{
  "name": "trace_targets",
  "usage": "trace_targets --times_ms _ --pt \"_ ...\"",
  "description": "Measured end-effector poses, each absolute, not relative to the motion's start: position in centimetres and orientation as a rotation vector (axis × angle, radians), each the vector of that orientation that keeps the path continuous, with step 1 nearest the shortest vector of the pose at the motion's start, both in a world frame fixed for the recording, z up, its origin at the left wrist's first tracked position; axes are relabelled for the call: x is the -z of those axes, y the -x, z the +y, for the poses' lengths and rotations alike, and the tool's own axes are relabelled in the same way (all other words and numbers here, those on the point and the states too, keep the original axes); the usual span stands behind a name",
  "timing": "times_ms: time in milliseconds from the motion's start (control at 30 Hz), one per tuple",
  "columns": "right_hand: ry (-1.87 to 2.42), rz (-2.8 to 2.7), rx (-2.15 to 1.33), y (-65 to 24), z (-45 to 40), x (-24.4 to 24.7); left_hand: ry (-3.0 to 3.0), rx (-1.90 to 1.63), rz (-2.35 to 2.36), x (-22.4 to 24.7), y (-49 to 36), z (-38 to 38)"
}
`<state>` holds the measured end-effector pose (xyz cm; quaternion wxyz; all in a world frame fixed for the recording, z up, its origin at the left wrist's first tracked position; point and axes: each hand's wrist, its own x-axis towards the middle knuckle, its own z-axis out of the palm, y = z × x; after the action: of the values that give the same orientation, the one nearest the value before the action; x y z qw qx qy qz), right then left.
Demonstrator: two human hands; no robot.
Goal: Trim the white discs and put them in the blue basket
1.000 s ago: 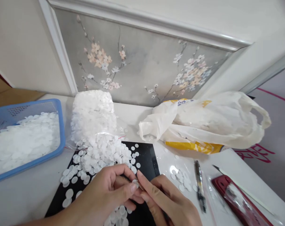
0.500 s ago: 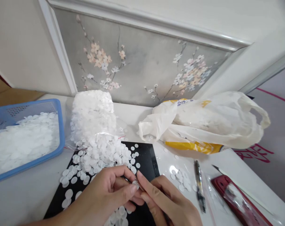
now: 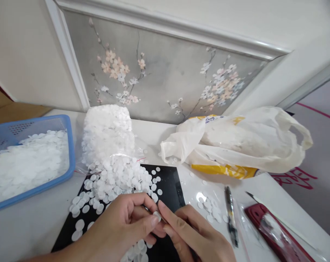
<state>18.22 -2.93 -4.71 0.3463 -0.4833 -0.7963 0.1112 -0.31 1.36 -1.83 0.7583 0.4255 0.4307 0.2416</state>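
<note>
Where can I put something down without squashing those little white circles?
Bare table shows lower left, between blue basket and black mat; the mat's upper right corner is free. White discs crowd the mat's middle; a pen and red object take the right side.

A small, round white disc [image 3: 157, 215], thin and slightly cloudy, sits tilted at the thumb tip of the left hand [image 3: 133, 222], pinched against the fingers. Its upper face and rim show; the rest is hidden. The fingertips of the right hand [image 3: 197, 233] are just beside it. Many similar loose discs [image 3: 121, 178] lie flat or overlapping in a heap over a black board [image 3: 172, 183], with a few scattered singly toward its edges.
</note>
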Motion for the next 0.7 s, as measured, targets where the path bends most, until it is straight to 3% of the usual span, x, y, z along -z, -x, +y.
trace_targets --times_ms 467,700 --pt "1.393 -2.077 -0.359 -18.9 -2.5 4.4 -0.966 -0.451 0.974 0.9 0.6 1.8" --pt "1.840 -1.999 -0.275 -20.7 0.2 4.5 -1.343 -0.514 1.238 -2.9 3.6 4.2"
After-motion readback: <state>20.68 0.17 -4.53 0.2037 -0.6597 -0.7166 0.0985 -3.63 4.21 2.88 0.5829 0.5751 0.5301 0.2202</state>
